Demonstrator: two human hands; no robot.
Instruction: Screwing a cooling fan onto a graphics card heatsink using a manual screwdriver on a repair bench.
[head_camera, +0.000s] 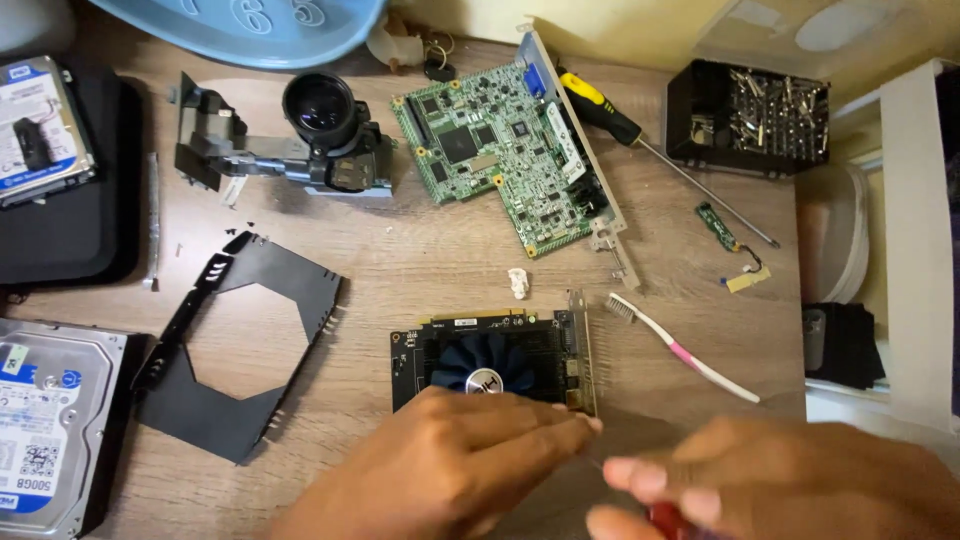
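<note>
A black graphics card (470, 340) with a dark fan lies near the front edge of the wooden desk (440, 255). My left hand (450, 470) rests over the card's near side, fingers pinched together toward the right. My right hand (780, 480) is blurred at the bottom right, closed around a red-handled tool (665, 518) whose thin shaft points at my left fingertips. What my left fingers pinch is too small to tell.
A green circuit board (500, 140), a lens assembly (320, 120), a black plastic frame (240, 340), two hard drives (50, 420) (40, 125), a yellow-handled screwdriver (610, 115), a toothbrush (680, 350) and a black bit box (750, 115) surround the card.
</note>
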